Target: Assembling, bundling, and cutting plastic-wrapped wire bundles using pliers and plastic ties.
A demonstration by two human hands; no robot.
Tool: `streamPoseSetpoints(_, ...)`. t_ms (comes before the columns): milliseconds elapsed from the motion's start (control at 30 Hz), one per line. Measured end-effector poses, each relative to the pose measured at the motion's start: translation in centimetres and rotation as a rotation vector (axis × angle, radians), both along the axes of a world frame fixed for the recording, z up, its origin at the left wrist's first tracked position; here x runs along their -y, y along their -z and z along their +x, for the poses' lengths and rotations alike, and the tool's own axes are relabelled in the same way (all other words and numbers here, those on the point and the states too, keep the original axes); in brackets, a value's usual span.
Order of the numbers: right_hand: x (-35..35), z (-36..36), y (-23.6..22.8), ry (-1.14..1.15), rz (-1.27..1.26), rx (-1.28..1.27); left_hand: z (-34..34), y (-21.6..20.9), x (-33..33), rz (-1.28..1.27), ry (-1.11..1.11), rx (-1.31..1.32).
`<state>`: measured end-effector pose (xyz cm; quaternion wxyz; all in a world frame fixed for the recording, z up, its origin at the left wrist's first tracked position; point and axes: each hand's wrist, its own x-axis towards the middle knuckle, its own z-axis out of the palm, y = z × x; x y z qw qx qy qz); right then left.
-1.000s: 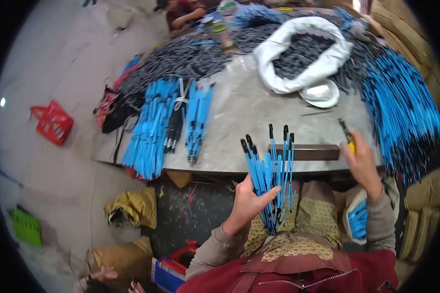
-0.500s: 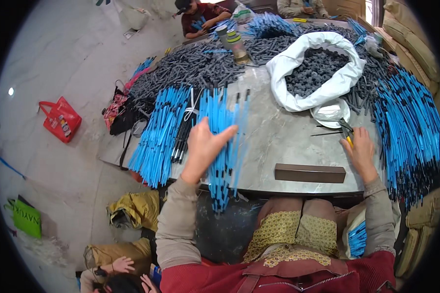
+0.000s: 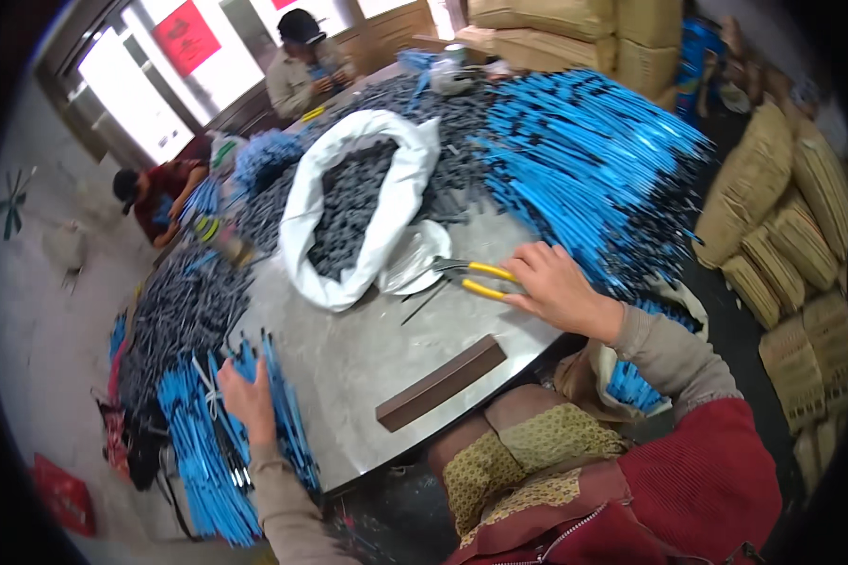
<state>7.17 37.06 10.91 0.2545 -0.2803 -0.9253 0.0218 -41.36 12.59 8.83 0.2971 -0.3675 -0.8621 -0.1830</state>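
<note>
My right hand (image 3: 558, 292) is closed on a pair of pliers (image 3: 485, 270) with yellow handles and dark jaws. The jaws point left, by the rim of a small white dish (image 3: 432, 243). Beside the dish lie thin black sticks (image 3: 422, 304). At the left of the table, my left hand (image 3: 247, 403) rests over blue rods (image 3: 297, 438) with black ends, thumb and forefinger apart. Next to it are more blue rods (image 3: 184, 428) and a dark bundle tied with a white strip (image 3: 209, 394). A dark brown bar (image 3: 441, 384) lies near the front edge.
A white sack (image 3: 301, 188) holds dark grey pieces. Grey tubes (image 3: 174, 315) heap behind it and to the left. A large pile of blue rods (image 3: 594, 151) covers the right side. Two people (image 3: 301, 66) sit at the far side. Brown packed bundles (image 3: 749, 188) stand at right.
The view has swung to the right, bringing the large rod pile and brown bundles further in. My right hand still grips the pliers; my left hand stays by the blue rods.
</note>
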Motion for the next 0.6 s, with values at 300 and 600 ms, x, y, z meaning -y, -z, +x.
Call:
streamPoseSetpoints(300, -1.0, 4.7, -2.5, 0.036, 0.131, -0.080, 8.4, -4.3, 2.1, -0.345, 0.613, 0.035)
streamPoseSetpoints(600, 2.6, 7.8, -11.9, -0.279, 0.025, -0.690, 12.1, -3.4, 4.6, -0.315, 0.542, -0.100)
